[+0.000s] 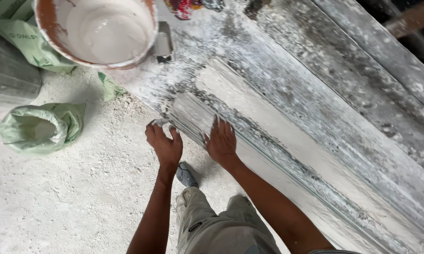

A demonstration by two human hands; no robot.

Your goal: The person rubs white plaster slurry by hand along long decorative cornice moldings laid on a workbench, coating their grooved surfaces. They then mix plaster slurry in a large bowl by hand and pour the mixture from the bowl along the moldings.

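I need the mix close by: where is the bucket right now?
In the head view the bucket sits at the top left, by the long plaster-coated slab, above the left hand and right of the green sacks.

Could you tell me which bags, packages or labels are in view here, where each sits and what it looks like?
Green sack: on the dusty floor at left, mouth rolled down, pale powder inside.
Second green sack: top left beside the bucket, crumpled, with printing on it.
Green scrap: on the floor below the bucket, small and folded.
Colourful wrapper: top edge, red-patterned, mostly cut off.

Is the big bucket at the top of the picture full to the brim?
No, the bucket is nearly empty; its white-coated inner wall shows.
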